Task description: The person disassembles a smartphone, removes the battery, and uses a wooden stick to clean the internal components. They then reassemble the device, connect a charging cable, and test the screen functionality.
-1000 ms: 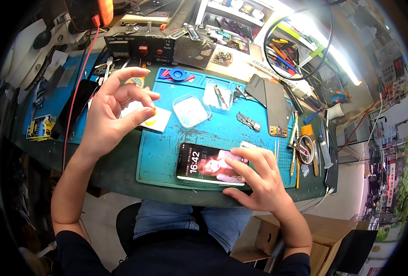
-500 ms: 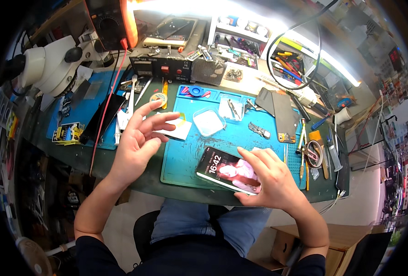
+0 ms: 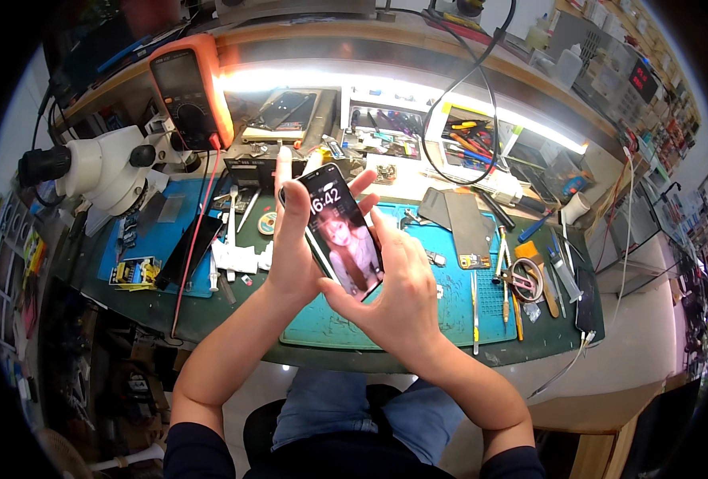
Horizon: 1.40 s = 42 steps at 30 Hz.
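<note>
A smartphone (image 3: pixel 344 239) with a lit lock screen is raised above the bench, tilted, its top leaning left. My right hand (image 3: pixel 404 295) grips its lower right side between thumb and fingers. Behind the phone lies my left hand (image 3: pixel 292 259), cradling it: the thumb stands along the left edge, and spread fingertips show past the upper right edge. The phone hides most of the left palm. Beneath both hands is a blue repair mat (image 3: pixel 458 307), partly covered by them.
A white microscope (image 3: pixel 102 172) and an orange multimeter (image 3: pixel 192 96) stand at the left. Dark flat panels (image 3: pixel 470 227) lie on the mat's right part. Farther right are a tape roll (image 3: pixel 523 279), a brush (image 3: pixel 530 254) and a syringe (image 3: pixel 563 275). A black cable loop (image 3: pixel 494 96) hangs above.
My right hand has lifted the phone up and left from over the mat and turned it more upright. My left hand, empty before, has come behind it. The view has tilted upward.
</note>
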{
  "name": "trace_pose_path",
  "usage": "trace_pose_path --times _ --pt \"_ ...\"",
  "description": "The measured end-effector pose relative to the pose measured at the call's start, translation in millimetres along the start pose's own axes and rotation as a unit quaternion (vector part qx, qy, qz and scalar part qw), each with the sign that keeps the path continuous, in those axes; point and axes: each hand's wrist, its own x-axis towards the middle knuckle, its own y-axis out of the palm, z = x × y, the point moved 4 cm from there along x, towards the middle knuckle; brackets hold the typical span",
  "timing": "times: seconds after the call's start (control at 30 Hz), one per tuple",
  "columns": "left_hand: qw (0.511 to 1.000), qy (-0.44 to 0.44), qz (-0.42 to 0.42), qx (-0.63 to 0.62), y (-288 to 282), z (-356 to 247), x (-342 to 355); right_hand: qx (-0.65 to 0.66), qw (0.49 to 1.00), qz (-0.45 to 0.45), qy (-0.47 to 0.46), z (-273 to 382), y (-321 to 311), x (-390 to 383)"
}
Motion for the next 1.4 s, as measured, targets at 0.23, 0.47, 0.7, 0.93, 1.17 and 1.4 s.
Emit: trace_pose_path --times 0.23,0.47,0.7,0.93,1.17,1.4 --pt "0.988 -0.089 0.081 -0.093 -42.4 -11.5 35.9 0.130 0.991 0.032 -0.030 -36.5 -10.8 6.2" --pt "0.956 -0.180 0.096 -0.210 -34.1 -0.1 25.3 -0.053 0.930 0.099 -0.351 -32.3 -4.8 -7.5" --pt "0.974 -0.158 0.074 -0.142 -32.0 -0.2 23.1 -0.068 0.948 0.074 -0.303 -41.6 -6.6 3.9" --pt "0.965 -0.166 0.093 -0.179 -28.6 2.9 22.0 -0.107 0.958 -0.003 -0.266 -44.7 -18.6 9.3" --pt "0.959 -0.165 0.121 -0.193 -33.1 0.6 21.1 -0.101 0.953 0.027 -0.284 -44.2 -14.0 11.1" --pt "0.963 -0.119 0.148 -0.191 -33.0 -0.1 22.9 -0.087 0.956 0.041 -0.276 -43.4 -8.3 3.0"
